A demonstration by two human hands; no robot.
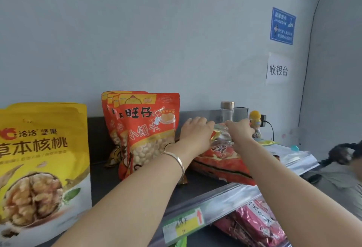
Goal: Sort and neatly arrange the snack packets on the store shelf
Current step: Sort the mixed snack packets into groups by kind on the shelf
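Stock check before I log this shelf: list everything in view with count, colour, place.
Yellow walnut snack pouches: at least two, yellow-white, shelf's left.
Orange-red bun snack pouches: about four, standing mid-shelf.
Red-orange flat snack packet: one, lying right of them.
Dark grey shelf: one, under these.
Green-yellow price tag: one, shelf's front rail.
Magenta packets: several, lower shelf.
Clear bottle with metal cap: one, shelf's back.
Yellow-headed figurine: one, right of bottle.
Blue wall notice: one, upper right.
White paper sign: one, below notice.
Silver bangle: one, left wrist.
Left hand, right hand: both grip the flat packet's far end.
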